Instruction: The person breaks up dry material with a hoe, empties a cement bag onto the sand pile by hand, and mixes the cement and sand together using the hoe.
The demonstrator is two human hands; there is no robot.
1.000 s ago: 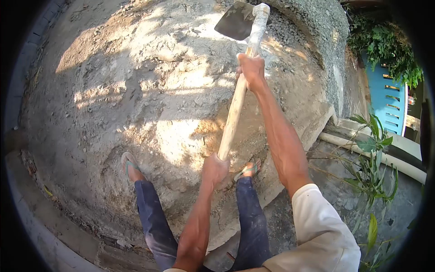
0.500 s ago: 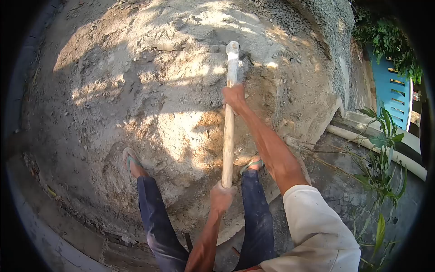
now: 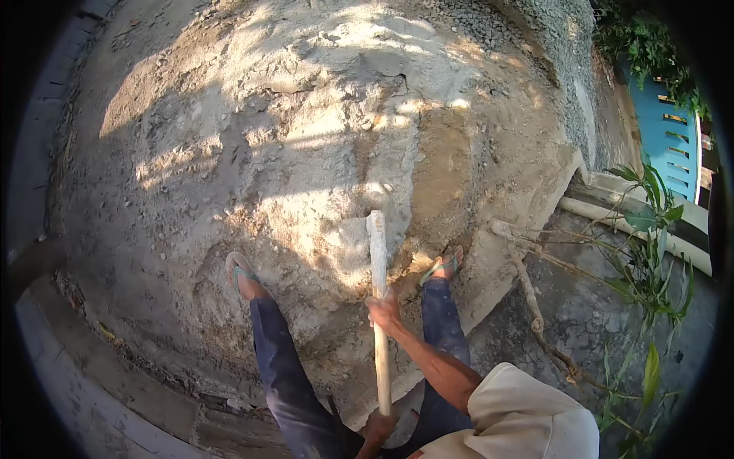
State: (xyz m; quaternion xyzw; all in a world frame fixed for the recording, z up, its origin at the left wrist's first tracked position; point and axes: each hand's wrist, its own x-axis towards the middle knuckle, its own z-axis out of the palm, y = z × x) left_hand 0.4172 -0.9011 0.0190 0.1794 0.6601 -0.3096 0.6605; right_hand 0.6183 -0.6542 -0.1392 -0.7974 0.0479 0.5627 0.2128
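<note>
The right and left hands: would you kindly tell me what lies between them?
In the head view, a stretch of pale wooden handle runs between the right hand and left hand.

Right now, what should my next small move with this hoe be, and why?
Probably lift the hoe and reach it forward again. Its head lies just ahead of the gap between the sandaled feet, and the left hand grips the handle's near end close to the body, so there seems little room to pull further. The right hand grips higher up, well placed to raise it.
</note>
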